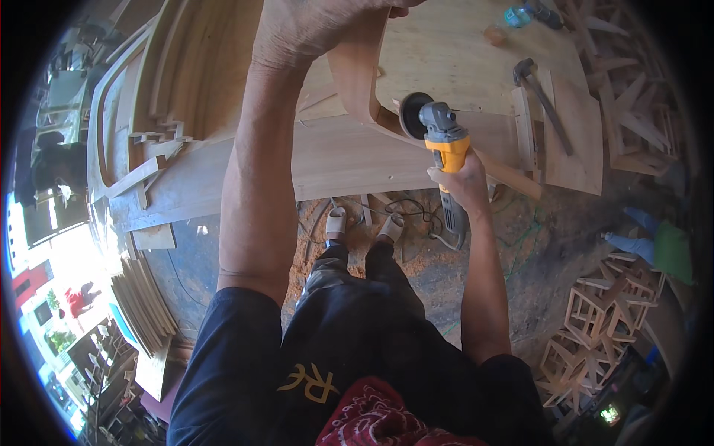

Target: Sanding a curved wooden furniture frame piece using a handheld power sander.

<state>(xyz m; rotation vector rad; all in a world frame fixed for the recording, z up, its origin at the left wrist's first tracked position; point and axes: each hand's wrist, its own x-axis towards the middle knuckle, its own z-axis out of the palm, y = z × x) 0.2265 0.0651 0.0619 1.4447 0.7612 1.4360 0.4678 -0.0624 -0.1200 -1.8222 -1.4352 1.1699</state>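
My left hand (312, 28) reaches far forward to the top edge of the view, its fingers wrapped around a bent wooden frame piece (357, 78). That piece runs down to a rounded corner, then slants off to the right past the worktable's near edge. My right hand (466, 181) grips the yellow and grey body of an angle grinder (446, 125), held upright in the picture. Its dark round disc (414, 115) sits close to the frame's corner; whether it touches the wood cannot be told. A cord hangs from the grinder's lower end.
A hammer (544, 106) lies on boards at the worktable's (435, 61) right. Curved wooden parts (167, 72) are stacked at left. A plastic bottle (517, 17) stands far right. Sawdust and cables (418, 212) surround my feet. Wooden frames (597, 323) and another person (664, 248) are at right.
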